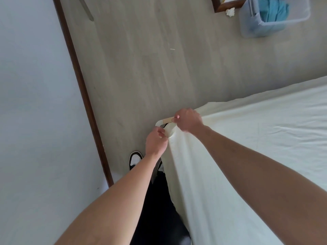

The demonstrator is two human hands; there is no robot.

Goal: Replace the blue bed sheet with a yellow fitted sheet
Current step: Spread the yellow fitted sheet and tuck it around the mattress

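At the bottom of the frame both bare forearms reach up toward the middle of the picture, above dark trousers and a shoe (135, 159) on the floor. The step in hand looks like fitting the last corner: the yellow fitted sheet (247, 147), pale in this light, already covers the bed across the right half of the frame and drapes down its near edge.

Just left of centre, the left hand (155, 142) has its fingers curled, pinching the sheet's hem at the corner. Directly above and right of it, the right hand (188, 121) is closed in a grip on the same bunched corner fabric, right beside a short tan piece (168, 120) that may be the bed frame or an elastic strap; which one cannot be told. The sheet corner lies between the two hands, touching both.

The next move probably calls for stretching the hem outward and down, then hooking it under the mattress corner without letting the already fitted sides pull loose.

Farther off, in the upper right of the frame, the blue bed sheet (276, 9) sits crumpled in a translucent laundry basket (256, 29) on the pale wooden floor (159, 50), well apart from the bed.
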